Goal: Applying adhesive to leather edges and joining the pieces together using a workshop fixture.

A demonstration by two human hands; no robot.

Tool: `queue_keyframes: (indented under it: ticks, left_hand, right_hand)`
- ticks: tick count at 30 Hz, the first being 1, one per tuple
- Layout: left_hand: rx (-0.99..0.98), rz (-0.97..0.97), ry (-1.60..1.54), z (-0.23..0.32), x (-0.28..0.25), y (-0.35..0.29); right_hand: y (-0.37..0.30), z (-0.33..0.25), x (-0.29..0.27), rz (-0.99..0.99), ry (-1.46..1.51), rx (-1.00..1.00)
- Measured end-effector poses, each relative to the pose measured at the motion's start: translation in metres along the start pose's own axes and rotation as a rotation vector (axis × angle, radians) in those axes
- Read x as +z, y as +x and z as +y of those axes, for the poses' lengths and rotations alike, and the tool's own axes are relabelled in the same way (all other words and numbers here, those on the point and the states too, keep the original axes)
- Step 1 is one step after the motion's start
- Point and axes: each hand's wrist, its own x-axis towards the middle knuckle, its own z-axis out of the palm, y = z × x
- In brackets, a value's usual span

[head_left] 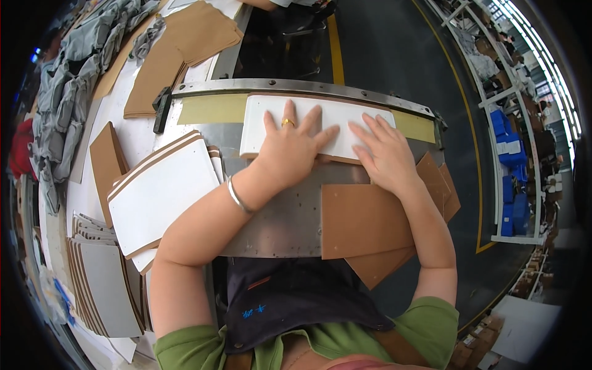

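Note:
A white panel [336, 116] with a brown edge lies on a metal worktop [277, 222], its far edge close to a long metal bar [296, 87]. My left hand [291, 147] presses flat on the panel's left half with fingers spread, a ring on one of them. On the panel's right end rests my right hand [387, 154], palm down and fingers apart. Under my right forearm lie several loose brown boards [364, 216]. Beside my left forearm is a stack of white-faced boards with brown edges [166, 191].
Yellowish strips [213, 109] flank the panel along the bar. More stacked boards [111, 287] lean at lower left. Brown sheets [203, 31] and grey cloth [74, 74] cover the far-left table. Across the dark floor stands a rack [518, 228] with blue bins [509, 145]. Another person's arm [262, 4] shows at the top.

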Motion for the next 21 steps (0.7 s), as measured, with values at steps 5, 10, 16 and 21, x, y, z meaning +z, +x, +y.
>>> queue_keyframes:
  ticks: [5, 10, 16, 21]
  left_hand:
    - [-0.011, 0.052, 0.040, -0.005, 0.007, 0.007]
    - [-0.011, 0.103, 0.024, -0.010, 0.015, 0.008]
    - [-0.023, 0.115, 0.013, -0.008, 0.016, 0.008]
    - [-0.012, 0.106, 0.005, -0.009, 0.013, 0.006]
  right_hand:
    - [0.006, 0.020, 0.020, -0.023, -0.167, 0.008]
    - [0.009, 0.014, 0.016, -0.014, -0.103, 0.046]
    - [0.009, 0.014, 0.015, -0.027, -0.119, 0.085]
    - [0.007, 0.012, 0.015, -0.017, -0.137, 0.093]
